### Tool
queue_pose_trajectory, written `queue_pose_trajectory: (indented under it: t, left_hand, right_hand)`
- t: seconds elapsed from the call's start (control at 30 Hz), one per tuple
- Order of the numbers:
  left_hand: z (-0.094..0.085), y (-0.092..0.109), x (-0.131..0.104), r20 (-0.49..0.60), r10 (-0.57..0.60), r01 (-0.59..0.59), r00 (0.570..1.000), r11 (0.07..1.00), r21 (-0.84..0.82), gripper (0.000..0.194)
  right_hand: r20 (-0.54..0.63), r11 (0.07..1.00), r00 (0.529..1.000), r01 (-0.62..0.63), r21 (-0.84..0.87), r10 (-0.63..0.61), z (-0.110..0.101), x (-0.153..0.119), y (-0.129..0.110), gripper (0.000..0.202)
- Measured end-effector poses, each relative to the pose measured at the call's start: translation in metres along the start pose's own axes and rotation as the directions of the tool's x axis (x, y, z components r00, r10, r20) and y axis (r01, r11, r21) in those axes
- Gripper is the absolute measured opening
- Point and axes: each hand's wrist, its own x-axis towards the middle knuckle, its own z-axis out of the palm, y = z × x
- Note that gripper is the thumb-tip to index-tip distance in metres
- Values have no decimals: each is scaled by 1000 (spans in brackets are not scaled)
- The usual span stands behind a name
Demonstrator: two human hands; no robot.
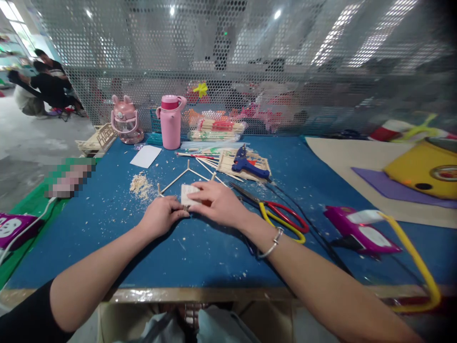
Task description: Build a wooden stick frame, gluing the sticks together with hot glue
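Observation:
My right hand is closed around a small pale block, fingers over its top and right side. Close beside it, my left hand has thumb and fingers pinched together at the block's lower left. What lies between those fingertips is hidden. A frame of thin wooden sticks with short upright posts stands right behind both hands, its near side partly covered by them. Red-and-yellow-handled scissors lie to the right of my right hand. Pale wood crumbs are heaped left of the frame.
A blue glue gun rests on a stick panel behind the hands, loose sticks beside it. A pink bottle and clear jug stand at the back. At right lie a purple tool and a yellow container. People crouch far left.

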Motion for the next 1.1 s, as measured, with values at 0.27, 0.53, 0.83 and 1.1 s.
queue_pose_trajectory:
  t: [0.27,0.53,0.83,1.1]
  left_hand:
    - [-10,13,-1,-27,-168,154,985,951,-267,35]
    - [-5,22,6,79,-354,337,932,765,-549,28]
    - [-9,29,2,-371,-133,-48,919,897,-440,52]
    - [-16,28,10,-349,-108,-91,931,856,-508,20]
  right_hand:
    - [-80,943,959,-250,220,273,-13,-6,7,33]
    - [61,723,905,-375,580,421,-9,-6,11,38]
    - [505,-129,829,-488,863,239,-16,-5,4,61]
    - [389,-12,920,-389,921,40,-12,-10,3,35]
